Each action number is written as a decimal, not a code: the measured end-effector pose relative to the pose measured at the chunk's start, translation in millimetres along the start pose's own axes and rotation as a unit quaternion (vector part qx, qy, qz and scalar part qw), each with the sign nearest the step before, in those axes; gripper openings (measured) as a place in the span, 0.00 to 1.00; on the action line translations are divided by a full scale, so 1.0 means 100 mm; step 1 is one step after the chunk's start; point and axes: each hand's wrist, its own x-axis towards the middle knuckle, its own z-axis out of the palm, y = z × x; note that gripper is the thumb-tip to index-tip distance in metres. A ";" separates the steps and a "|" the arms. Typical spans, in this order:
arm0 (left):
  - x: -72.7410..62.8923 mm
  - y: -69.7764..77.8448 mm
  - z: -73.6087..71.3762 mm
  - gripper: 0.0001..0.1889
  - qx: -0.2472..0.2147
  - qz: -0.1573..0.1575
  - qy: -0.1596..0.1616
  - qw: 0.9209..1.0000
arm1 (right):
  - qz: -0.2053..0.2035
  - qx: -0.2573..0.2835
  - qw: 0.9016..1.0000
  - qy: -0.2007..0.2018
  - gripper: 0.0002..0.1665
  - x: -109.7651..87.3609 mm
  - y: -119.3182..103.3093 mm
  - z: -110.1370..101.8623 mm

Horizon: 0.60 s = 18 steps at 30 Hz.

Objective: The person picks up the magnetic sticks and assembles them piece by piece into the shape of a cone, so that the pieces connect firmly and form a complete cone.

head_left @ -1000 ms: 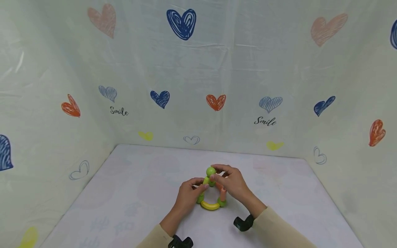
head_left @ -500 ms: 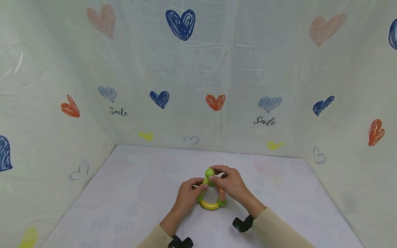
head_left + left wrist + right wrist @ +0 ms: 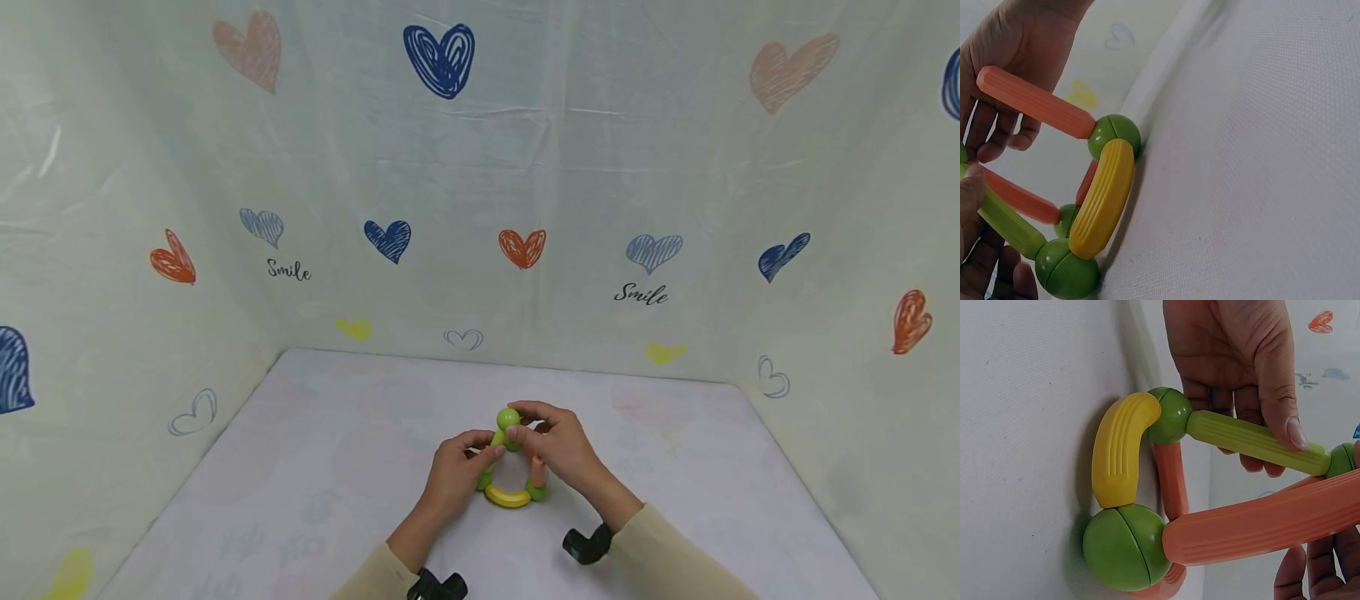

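A small frame of magnetic building sticks and green balls stands on the table. Its curved yellow stick (image 3: 507, 497) lies low at the front, between a green ball (image 3: 1067, 269) and another green ball (image 3: 1114, 134). My left hand (image 3: 452, 472) pinches the lime-green stick (image 3: 1260, 442) that slants up on the left side. At the top, my right hand (image 3: 561, 442) holds around the light-green ball (image 3: 508, 418), its thumb just below the ball. An orange stick (image 3: 1035, 103) rises from the right front ball, its upper end apart from any ball. Fingers hide part of the back.
The white table (image 3: 337, 467) is bounded behind and at the sides by a pale curtain (image 3: 570, 167) printed with hearts. Black wrist cameras (image 3: 587, 543) sit on both wrists, close above the tabletop.
My right hand and the top ball have dipped slightly. The orange part behind the right thumb shows less than a second ago. My left hand keeps its place.
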 end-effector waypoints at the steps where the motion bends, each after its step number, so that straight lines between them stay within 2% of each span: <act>1: 0.00 0.00 0.00 0.13 0.000 -0.001 0.000 1.000 | -0.001 0.000 1.000 0.000 0.20 0.00 0.01 0.00; 6: 0.00 0.01 0.00 0.14 -0.001 -0.006 -0.002 1.000 | -0.005 0.006 1.000 0.013 0.21 -0.04 0.06 -0.03; 12: 0.00 0.11 -0.03 0.18 -0.024 0.001 0.010 1.000 | 0.011 0.020 0.999 0.039 0.15 -0.17 0.17 -0.12; 15: 0.02 0.20 -0.07 0.19 -0.036 0.013 0.021 0.999 | 0.015 0.023 0.999 0.031 0.16 -0.25 0.23 -0.17; 18: 0.05 0.29 -0.11 0.18 -0.044 0.023 0.018 0.999 | 0.018 0.029 0.999 0.010 0.18 -0.34 0.28 -0.22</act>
